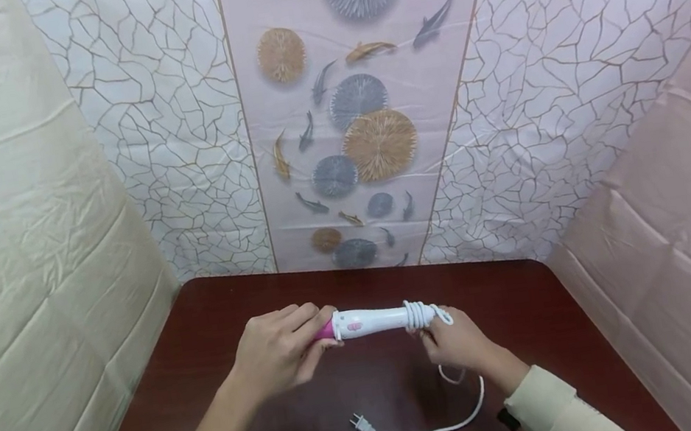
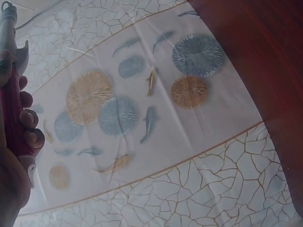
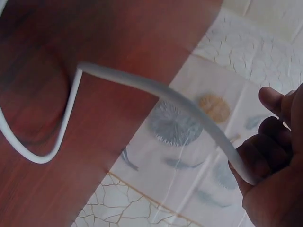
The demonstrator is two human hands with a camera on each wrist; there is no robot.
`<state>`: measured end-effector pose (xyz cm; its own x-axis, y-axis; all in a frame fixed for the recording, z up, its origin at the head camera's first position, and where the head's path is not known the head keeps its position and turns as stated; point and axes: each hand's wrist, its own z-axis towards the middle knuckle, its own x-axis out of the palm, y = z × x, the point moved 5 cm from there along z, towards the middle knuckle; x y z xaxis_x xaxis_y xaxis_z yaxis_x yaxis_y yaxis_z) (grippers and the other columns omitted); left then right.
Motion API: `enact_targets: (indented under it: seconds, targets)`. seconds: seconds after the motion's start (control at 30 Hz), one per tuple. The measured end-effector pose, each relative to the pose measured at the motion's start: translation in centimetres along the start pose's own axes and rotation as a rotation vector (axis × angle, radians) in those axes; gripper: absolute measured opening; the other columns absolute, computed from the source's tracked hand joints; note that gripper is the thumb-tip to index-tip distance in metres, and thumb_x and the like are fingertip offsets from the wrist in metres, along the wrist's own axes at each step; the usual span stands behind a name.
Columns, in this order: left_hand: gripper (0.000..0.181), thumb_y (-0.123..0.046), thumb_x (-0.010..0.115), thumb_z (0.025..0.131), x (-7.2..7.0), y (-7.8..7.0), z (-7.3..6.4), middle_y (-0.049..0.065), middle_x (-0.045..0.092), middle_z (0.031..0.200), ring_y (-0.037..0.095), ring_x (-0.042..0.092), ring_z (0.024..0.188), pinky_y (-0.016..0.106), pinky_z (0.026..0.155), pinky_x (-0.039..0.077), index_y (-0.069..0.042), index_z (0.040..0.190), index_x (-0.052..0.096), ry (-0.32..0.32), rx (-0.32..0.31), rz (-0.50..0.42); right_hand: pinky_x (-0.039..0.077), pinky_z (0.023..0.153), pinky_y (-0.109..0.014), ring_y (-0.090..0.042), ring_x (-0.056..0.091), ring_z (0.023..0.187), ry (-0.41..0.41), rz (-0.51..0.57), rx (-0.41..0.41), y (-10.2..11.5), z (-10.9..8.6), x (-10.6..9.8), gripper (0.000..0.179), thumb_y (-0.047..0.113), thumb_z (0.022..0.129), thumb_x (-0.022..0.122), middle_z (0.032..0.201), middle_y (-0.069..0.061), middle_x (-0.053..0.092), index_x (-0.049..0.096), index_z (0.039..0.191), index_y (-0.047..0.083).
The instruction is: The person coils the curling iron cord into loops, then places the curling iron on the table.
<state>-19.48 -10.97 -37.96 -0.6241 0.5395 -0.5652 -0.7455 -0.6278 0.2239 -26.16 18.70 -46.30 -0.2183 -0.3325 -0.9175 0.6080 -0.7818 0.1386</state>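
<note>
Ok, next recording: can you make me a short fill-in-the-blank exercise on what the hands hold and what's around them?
1. The left hand grips the hair styler by its ____-coloured section.
2. The cord coiled beside the right hand is coloured ____.
3. The plug has ____ metal prongs.
4. On the backdrop, printed ____ appear among round shapes.

Missing words: pink; white; two; fish.
</note>
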Motion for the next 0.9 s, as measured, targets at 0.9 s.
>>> enact_targets:
  seconds: [0.9]
  targets:
    - [0.036,-0.047,0.067,0.105,1.6,1.0,-0.3,-0.007,0.073,0.097,0.01,0.067,0.074,0.028,0.051,0.051,-0.016,0.119,0.079,0.049,-0.076,-0.007,0.026,0.05,-0.017,-0.007,0.041,0.06,-0.262,-0.162,-0.639,7.4,-3.5,-3.0,0.03,0.02,0.107,0.049,0.072,0.012,0.048,0.058,0.079,0.023]
